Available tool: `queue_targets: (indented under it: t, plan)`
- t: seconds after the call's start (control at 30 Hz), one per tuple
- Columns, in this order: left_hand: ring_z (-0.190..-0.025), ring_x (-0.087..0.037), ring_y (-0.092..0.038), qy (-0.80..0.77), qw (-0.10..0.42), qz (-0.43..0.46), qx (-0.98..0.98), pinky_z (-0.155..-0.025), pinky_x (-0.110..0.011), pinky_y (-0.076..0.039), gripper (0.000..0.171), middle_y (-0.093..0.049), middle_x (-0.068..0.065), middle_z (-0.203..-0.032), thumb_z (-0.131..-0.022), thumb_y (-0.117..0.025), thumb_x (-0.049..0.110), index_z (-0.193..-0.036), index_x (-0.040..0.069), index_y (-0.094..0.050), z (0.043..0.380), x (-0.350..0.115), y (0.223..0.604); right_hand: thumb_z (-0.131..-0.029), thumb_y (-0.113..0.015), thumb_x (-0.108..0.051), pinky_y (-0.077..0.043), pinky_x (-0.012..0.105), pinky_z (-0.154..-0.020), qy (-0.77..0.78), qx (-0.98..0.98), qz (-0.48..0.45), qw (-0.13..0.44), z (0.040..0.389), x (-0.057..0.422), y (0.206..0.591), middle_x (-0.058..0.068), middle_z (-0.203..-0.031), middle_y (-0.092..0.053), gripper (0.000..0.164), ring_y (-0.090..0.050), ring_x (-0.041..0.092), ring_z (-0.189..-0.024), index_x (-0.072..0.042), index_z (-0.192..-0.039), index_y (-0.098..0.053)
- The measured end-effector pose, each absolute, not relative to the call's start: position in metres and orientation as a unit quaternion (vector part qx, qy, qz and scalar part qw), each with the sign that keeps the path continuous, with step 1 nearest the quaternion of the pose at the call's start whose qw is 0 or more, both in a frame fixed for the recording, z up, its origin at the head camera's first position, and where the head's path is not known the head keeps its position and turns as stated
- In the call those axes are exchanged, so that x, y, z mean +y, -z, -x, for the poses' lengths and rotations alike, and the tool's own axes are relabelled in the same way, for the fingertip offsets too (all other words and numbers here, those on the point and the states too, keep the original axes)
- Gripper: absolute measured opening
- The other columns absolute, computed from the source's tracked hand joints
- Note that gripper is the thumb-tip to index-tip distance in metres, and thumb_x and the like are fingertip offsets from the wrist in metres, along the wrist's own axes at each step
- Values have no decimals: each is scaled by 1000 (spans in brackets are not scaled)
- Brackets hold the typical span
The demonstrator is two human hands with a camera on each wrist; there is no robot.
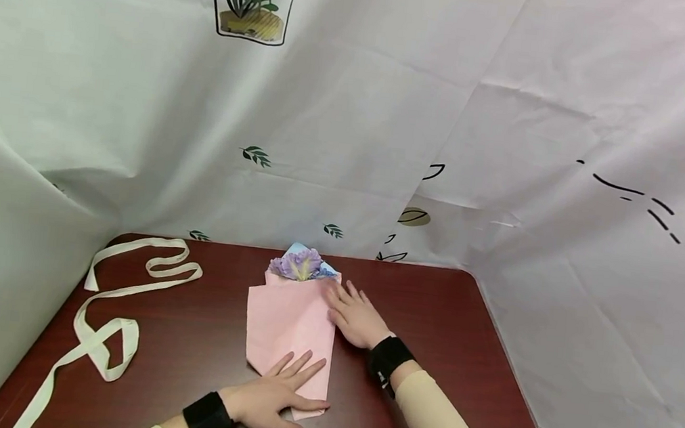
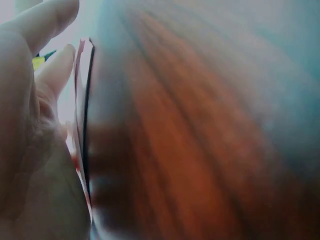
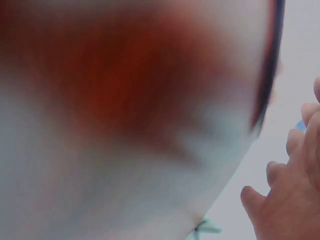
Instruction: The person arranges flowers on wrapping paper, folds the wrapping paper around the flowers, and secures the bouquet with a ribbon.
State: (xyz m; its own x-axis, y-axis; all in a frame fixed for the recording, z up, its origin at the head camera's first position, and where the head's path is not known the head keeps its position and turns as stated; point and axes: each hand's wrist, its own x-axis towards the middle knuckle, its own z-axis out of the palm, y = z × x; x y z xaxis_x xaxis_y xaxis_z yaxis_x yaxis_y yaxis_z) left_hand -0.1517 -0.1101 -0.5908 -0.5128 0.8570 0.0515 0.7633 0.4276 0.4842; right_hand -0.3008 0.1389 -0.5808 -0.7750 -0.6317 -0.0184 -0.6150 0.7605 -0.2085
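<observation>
A pink sheet of wrapping paper (image 1: 287, 314) lies folded over on the table, with a ruffled purple flower (image 1: 301, 265) and bits of blue showing at its far end. My left hand (image 1: 271, 398) rests flat on the paper's near end, fingers spread. Along the paper's right edge, near the flower, lies my right hand (image 1: 359, 317) with its fingers extended. In the left wrist view, that hand (image 2: 30, 110) is beside the thin paper edge. The right wrist view has the straightened fingers of the right hand (image 3: 295, 185) at its right side. Any stems are hidden under the paper.
A long white ribbon (image 1: 90, 338) lies in loops along the left side of the dark red wooden table (image 1: 431, 317). Pale printed cloth (image 1: 352, 106) hangs behind the table and along both sides. Black bands (image 1: 389, 361) circle both wrists.
</observation>
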Motion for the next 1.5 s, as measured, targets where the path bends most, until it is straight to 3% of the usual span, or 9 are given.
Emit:
queue_targets:
  t: [0.2, 0.47, 0.7, 1.07, 1.5]
  plan:
    - [-159, -49, -20, -219, 99, -482, 843, -119, -73, -21, 55, -20, -16, -176, -103, -57, 62, -155, 44, -53, 151, -113, 595, -115, -32, -50, -24, 65, -125, 66, 932, 355, 40, 278, 100, 581, 1, -177, -21, 57, -18, 37, -162, -33, -170, -28]
    - [-160, -46, -20, -213, 110, -472, 848, -121, -70, -20, 56, -19, -14, -176, -101, -58, 63, -154, 47, -53, 150, -108, 595, -113, -32, -58, -20, 62, -127, 19, 947, 316, 47, 271, 65, 583, -3, -177, -20, 59, -13, 33, -164, -35, -166, -37]
    - [-160, -46, -18, -206, 112, -476, 848, -121, -71, -20, 57, -18, -14, -177, -100, -58, 63, -155, 46, -52, 150, -108, 594, -110, -39, -59, -17, 63, -128, -6, 946, 318, 70, 269, 65, 583, -2, -179, -12, 64, -7, 34, -165, -35, -169, -31]
    - [-161, -45, -17, -222, 136, -465, 846, -122, -70, -17, 59, -20, -13, -176, -98, -63, 62, -154, 48, -53, 150, -111, 593, -111, -40, -57, -17, 58, -129, -5, 930, 366, 43, 262, 71, 588, 0, -179, -14, 63, -8, 34, -165, -34, -169, -30]
    - [-162, -42, -14, -222, 170, -474, 835, -122, -71, -10, 57, -18, -11, -177, -94, -68, 53, -149, 56, -54, 153, -112, 590, -111, -37, -60, -16, 57, -130, -8, 916, 382, 123, 264, 74, 589, -2, -180, -6, 65, -7, 34, -165, -35, -170, -26]
